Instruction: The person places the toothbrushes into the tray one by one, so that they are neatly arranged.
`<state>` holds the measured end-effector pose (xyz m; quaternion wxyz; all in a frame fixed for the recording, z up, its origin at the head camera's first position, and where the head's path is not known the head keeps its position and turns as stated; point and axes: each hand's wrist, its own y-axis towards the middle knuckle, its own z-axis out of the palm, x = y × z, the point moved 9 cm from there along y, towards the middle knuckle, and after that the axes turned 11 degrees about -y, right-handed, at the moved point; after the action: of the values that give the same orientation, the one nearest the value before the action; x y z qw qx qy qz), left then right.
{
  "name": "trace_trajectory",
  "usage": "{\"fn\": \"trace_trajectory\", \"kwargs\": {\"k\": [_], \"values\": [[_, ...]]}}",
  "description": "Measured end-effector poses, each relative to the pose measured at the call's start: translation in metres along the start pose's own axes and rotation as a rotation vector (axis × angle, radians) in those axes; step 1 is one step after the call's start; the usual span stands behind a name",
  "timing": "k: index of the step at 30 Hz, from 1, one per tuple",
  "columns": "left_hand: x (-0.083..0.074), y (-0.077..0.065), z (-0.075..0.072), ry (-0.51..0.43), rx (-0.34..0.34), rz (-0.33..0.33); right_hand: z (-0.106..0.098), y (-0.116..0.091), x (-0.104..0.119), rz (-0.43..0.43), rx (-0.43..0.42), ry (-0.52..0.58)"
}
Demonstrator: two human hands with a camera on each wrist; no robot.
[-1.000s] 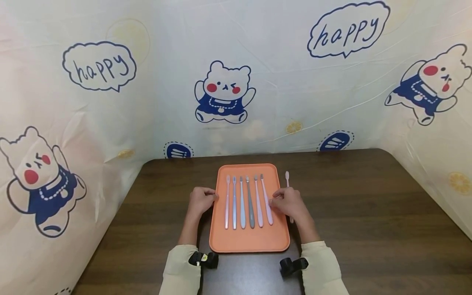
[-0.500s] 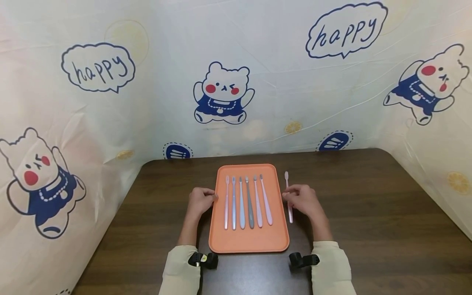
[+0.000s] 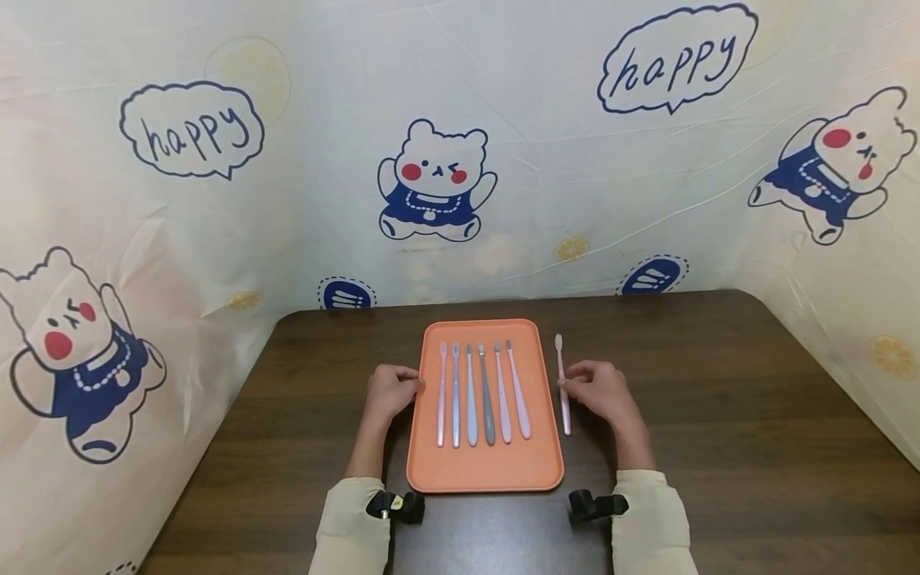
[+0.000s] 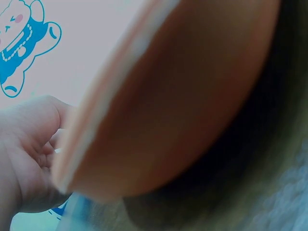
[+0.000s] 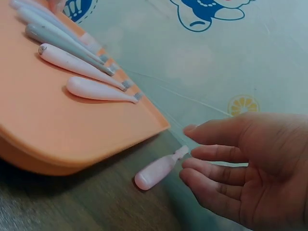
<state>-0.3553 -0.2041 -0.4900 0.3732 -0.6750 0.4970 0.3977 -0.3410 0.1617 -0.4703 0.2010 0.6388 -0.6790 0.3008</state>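
In the head view, an orange tray (image 3: 485, 473) lies on the table with several toothbrushes side by side in it, among them a grey toothbrush (image 3: 487, 407) and pale pink and blue ones. My left hand (image 3: 390, 391) grips the tray's left rim; the left wrist view shows that hand (image 4: 31, 154) against the tray edge, its fingertips partly hidden. Outside the tray on the right, one pink toothbrush (image 3: 564, 411) lies on the wood. My right hand (image 3: 600, 389) is beside it, and in the right wrist view its fingers (image 5: 216, 174) are loosely spread, with nothing held.
The dark wooden table (image 3: 755, 431) extends widely to both sides of the tray. A printed cloth backdrop (image 3: 532, 200) stands up behind the table and along its sides. Black wrist cameras sit at both sleeves.
My right hand has moved right, from the tray's right edge to beside the loose pink toothbrush, uncovering its handle. The left hand and the tray stay where they were.
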Motion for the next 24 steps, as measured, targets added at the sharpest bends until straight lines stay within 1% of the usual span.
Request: {"fn": "trace_trajectory", "kwargs": {"k": [4,7,16,24], "values": [[0.0,-0.0014,0.0001,-0.001,0.001,-0.001,0.0037,-0.0007,-0.0051,0.038,0.041,-0.028],[-0.0004,-0.0016,0.0001,0.0,0.0,0.001,0.0062,-0.0012,-0.0075,0.064,0.052,-0.032],[-0.0024,-0.0001,-0.0002,0.016,0.001,0.012,0.0081,-0.0006,-0.0096,0.116,0.018,-0.049],[-0.0006,0.0001,-0.0002,0.006,0.0,0.003,0.0075,0.0011,-0.0098,0.116,0.003,-0.089]]}}
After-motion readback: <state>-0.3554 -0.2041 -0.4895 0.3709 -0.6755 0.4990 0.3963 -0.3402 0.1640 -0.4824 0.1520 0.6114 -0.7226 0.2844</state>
